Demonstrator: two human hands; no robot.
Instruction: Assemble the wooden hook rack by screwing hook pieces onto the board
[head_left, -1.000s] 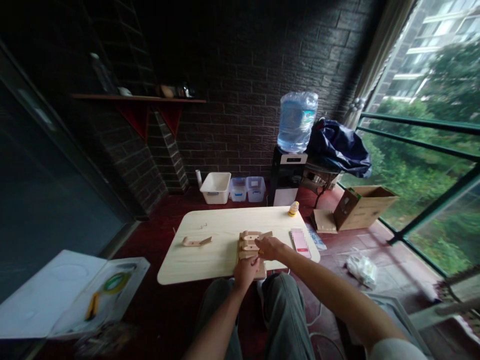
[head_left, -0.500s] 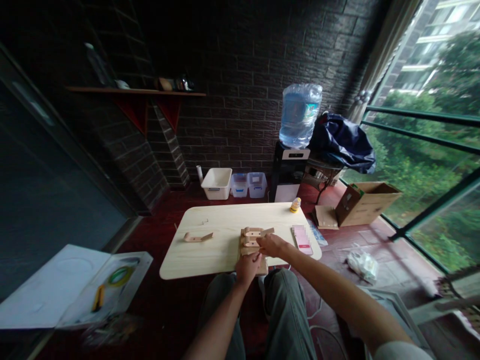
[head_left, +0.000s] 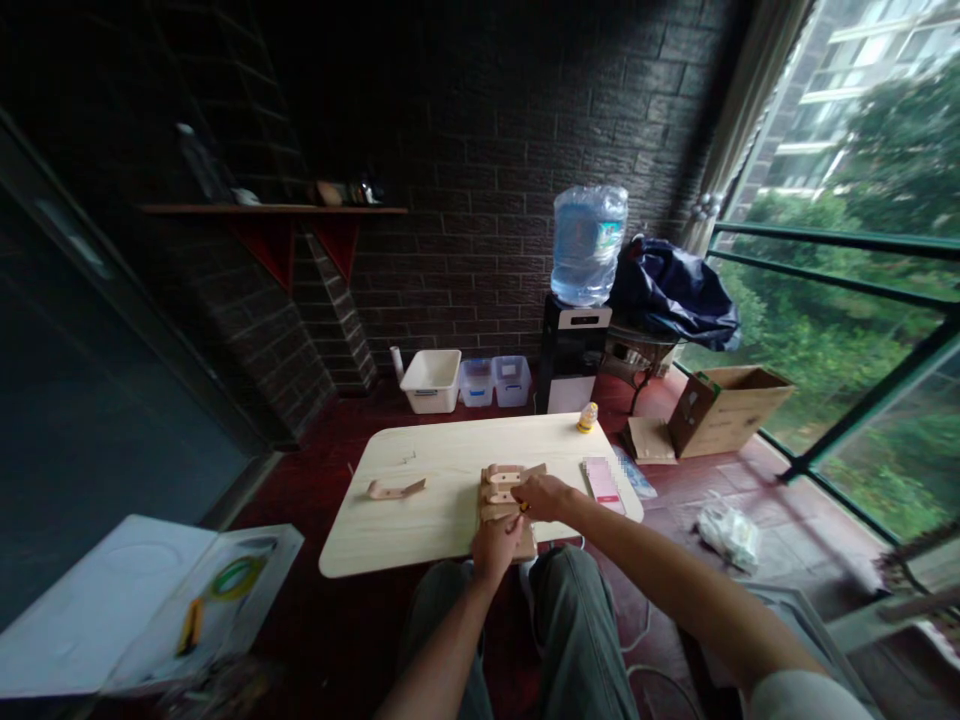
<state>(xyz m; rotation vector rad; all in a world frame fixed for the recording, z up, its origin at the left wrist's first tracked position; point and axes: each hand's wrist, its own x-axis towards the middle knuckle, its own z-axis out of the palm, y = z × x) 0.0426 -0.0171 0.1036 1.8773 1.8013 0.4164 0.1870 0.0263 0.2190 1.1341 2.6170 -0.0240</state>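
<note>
Nearest, the person's knees in grey trousers (head_left: 589,625) sit at the near edge of the light wooden table (head_left: 427,535). Over that edge, the left hand (head_left: 495,548) has its thumb and fingers pressed together at the wooden block (head_left: 527,546); what lies between its fingertips is too small to tell. The right hand (head_left: 543,497) is just beyond and to the right, its fingers curled in a pinch on a small yellow item (head_left: 524,507) above the block. The block lies at the table's near edge, with curved wooden pieces (head_left: 504,479) set side by side across it, just ahead of the hands.

Off to the left, below table height, an open white case (head_left: 259,590) holds a yellow-and-black tool (head_left: 191,626) and a green coil (head_left: 238,577). On the table, a separate curved wooden piece (head_left: 396,490) lies left of the block, with small thin parts (head_left: 408,458) beyond it. A pink-screened phone (head_left: 602,482) lies right of the hands, and a small yellow-capped bottle (head_left: 588,417) stands near the far edge.

Farther back, plastic bins (head_left: 432,385) and a water dispenser (head_left: 574,355) stand before the dark brick wall (head_left: 480,150).
</note>
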